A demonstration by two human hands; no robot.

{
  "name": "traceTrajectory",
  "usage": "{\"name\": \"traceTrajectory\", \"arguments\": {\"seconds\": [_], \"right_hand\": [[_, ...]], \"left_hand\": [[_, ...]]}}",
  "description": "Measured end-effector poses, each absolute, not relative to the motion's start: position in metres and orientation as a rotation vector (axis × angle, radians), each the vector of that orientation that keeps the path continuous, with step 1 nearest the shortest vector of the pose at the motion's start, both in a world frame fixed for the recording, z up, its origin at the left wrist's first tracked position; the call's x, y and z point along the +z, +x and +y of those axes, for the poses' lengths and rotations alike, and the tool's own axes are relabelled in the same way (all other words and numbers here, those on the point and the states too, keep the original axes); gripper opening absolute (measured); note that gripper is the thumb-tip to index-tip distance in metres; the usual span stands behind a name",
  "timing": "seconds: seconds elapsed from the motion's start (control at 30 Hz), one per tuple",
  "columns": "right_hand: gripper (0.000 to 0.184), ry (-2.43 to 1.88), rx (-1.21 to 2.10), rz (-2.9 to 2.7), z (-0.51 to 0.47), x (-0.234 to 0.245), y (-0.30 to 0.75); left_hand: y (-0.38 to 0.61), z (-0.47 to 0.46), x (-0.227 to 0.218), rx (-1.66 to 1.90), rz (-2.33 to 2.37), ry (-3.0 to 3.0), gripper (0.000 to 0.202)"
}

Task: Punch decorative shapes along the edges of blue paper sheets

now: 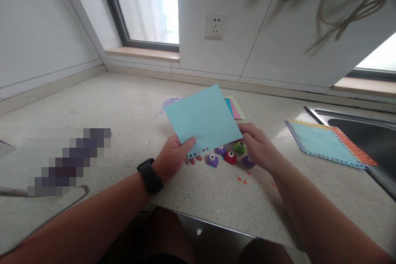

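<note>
My left hand point(175, 154) pinches the near left corner of a light blue paper sheet point(204, 119), thumb on top. Small shapes are punched along the sheet's near edge. My right hand point(260, 146) grips the sheet's right corner, fingers curled. Below the sheet several small craft punches sit on the counter: a purple one point(212, 159), a red one point(230, 157), a green one point(240, 147) and another purple one point(248, 161) beside my right hand. A black watch point(150, 175) is on my left wrist.
A stack of coloured paper point(235, 108) lies behind the sheet. Punched sheets point(328, 144) are piled at the right beside a metal sink point(365, 126). Paper bits point(244, 181) dot the speckled counter point(123, 107). A wall socket point(214, 25) and hanging cords point(349, 12) are on the tiled wall.
</note>
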State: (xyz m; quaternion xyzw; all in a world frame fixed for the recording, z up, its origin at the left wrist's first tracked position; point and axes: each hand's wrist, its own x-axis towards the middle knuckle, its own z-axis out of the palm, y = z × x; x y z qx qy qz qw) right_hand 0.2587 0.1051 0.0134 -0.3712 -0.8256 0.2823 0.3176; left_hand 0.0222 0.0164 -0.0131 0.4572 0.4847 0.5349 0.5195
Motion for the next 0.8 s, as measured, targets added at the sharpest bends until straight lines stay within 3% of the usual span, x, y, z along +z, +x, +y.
{"name": "traceTrajectory", "arguments": {"seconds": [0.1,0.3,0.6,0.8], "right_hand": [[0.033,-1.000,0.971,-1.904,0.105,0.012,0.262],[0.025,-0.967,1.124,-1.865,0.097,0.010,0.254],[0.025,-0.844,1.043,-1.959,0.095,0.017,0.261],[0.028,-0.923,0.876,-1.837,0.104,0.026,0.271]], "left_hand": [[0.022,0.017,-0.014,1.267,1.171,1.099,0.024],[0.019,0.016,-0.018,1.247,1.100,1.093,0.025],[0.017,0.010,-0.012,1.276,0.949,0.921,0.034],[0.020,0.016,-0.011,1.254,1.208,1.041,0.018]]}}
